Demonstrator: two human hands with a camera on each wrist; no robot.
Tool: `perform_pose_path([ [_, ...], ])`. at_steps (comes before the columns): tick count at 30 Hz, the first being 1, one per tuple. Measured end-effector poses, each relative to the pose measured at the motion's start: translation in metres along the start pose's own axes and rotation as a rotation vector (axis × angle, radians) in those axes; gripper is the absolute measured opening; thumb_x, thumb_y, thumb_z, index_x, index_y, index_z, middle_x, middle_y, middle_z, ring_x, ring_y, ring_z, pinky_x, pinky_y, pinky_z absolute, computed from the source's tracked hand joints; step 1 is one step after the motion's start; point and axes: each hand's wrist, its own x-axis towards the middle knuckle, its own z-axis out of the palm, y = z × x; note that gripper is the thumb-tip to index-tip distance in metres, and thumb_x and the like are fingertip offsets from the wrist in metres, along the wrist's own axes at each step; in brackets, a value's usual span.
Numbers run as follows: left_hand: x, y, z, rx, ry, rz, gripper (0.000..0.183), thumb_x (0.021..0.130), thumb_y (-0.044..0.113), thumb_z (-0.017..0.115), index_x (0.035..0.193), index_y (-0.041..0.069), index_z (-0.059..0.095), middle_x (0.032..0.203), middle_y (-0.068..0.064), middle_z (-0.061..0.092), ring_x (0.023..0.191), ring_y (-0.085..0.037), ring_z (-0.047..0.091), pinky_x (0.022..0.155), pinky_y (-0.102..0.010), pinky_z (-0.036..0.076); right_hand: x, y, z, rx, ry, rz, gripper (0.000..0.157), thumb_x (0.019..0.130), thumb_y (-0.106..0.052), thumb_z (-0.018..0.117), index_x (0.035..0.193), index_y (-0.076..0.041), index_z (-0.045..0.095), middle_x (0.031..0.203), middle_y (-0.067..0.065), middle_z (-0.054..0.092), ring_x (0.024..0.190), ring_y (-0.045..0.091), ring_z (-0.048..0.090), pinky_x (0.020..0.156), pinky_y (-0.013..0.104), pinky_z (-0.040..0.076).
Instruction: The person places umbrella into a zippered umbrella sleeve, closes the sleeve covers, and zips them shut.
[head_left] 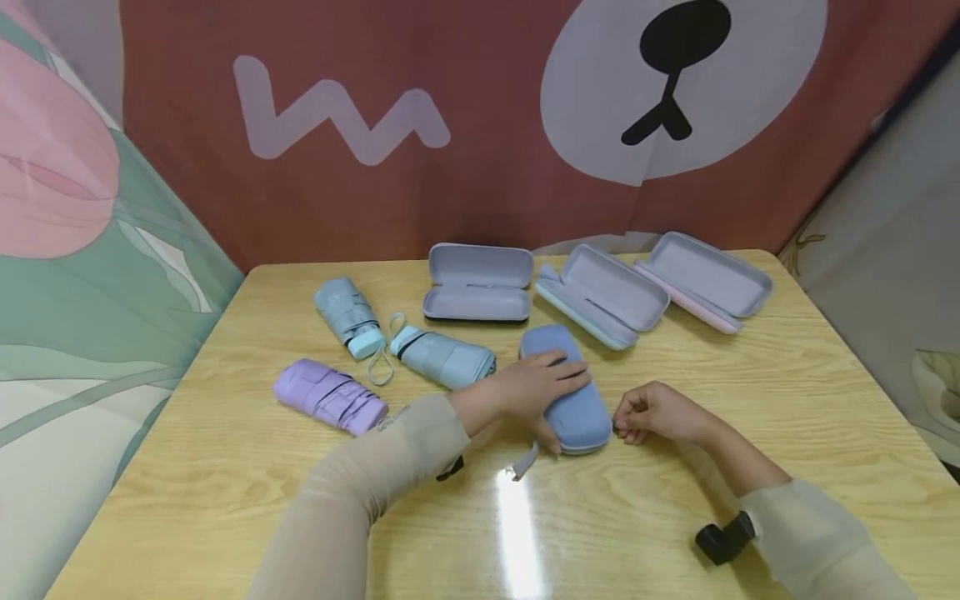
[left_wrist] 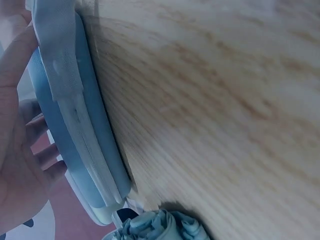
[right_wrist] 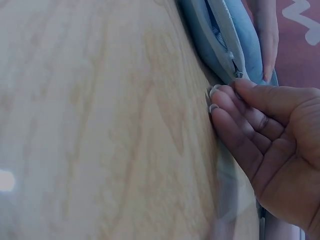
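Observation:
A blue zippered case [head_left: 583, 421] lies at the middle of the table, a short strap [head_left: 523, 461] hanging off its near left corner. My left hand [head_left: 534, 387] holds the case from above, fingers across its top and thumb down at the near side. In the left wrist view the zipper [left_wrist: 85, 135] runs along the case's side, closed there. My right hand [head_left: 660, 412], at the case's right edge, pinches the zipper pull [right_wrist: 239, 75] between thumb and forefinger. The right wrist view shows the zipper parted beside that pull.
Behind the blue case stand three open hard cases: black-based [head_left: 480, 302], mint [head_left: 588, 312] and pink [head_left: 693, 304]. To the left lie folded umbrellas, one purple [head_left: 330, 395] and two blue-grey, upper [head_left: 347, 312] and lower [head_left: 442, 357]. A printed curtain [head_left: 487, 200] hangs behind the table.

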Motion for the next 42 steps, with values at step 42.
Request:
perform_pose_path([
  [42, -0.042, 0.008, 0.013, 0.017, 0.066, -0.008, 0.069, 0.082, 0.054, 0.042, 0.137, 0.016, 0.025, 0.130, -0.011, 0.037, 0.116, -0.025, 0.036, 0.090, -0.040, 0.032, 0.004, 0.006, -0.009, -0.048, 0.121, -0.019, 0.011, 0.083, 0.003, 0.049, 0.083, 0.009, 0.059, 0.071, 0.011, 0.060, 0.063, 0.020, 0.058, 0.057, 0.031, 0.049],
])
